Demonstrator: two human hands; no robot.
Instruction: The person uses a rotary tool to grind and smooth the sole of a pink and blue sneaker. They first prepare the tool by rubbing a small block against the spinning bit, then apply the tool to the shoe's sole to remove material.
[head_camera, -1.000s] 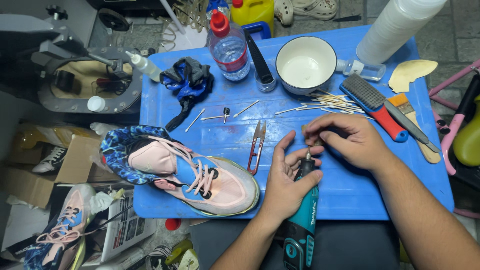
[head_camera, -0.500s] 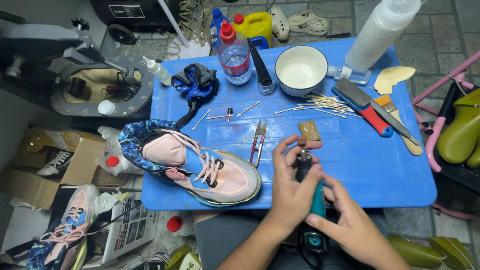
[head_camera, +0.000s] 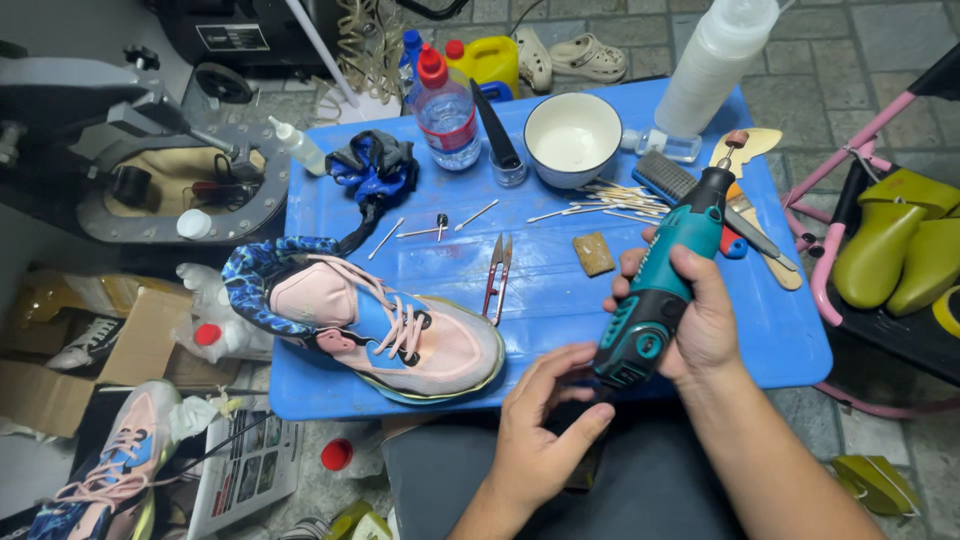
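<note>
My right hand (head_camera: 705, 325) grips a teal and black rotary tool (head_camera: 660, 280) around its middle and holds it tilted above the blue table (head_camera: 560, 300), its small sanding tip pointing up and to the right. My left hand (head_camera: 540, 430) is under the tool's rear end, fingers apart, with thumb and fingertips touching the black base. A pink and blue sneaker (head_camera: 385, 325) lies on its side at the table's front left. Small snips (head_camera: 497, 272) and a brown sanding block (head_camera: 594, 253) lie between the sneaker and the tool.
At the table's back stand a white bowl (head_camera: 572, 138), a water bottle (head_camera: 445, 105), a white squeeze bottle (head_camera: 715, 65), cotton swabs (head_camera: 612, 198), a brush (head_camera: 665, 180) and a blue-black cloth (head_camera: 375, 165). Green shoe lasts (head_camera: 895, 240) rest right; another sneaker (head_camera: 110, 470) lies on the floor left.
The tool went from my left hand's grip low over the table's front edge to my right hand, and is lifted and tilted to the right. My left hand dropped to its rear end.
</note>
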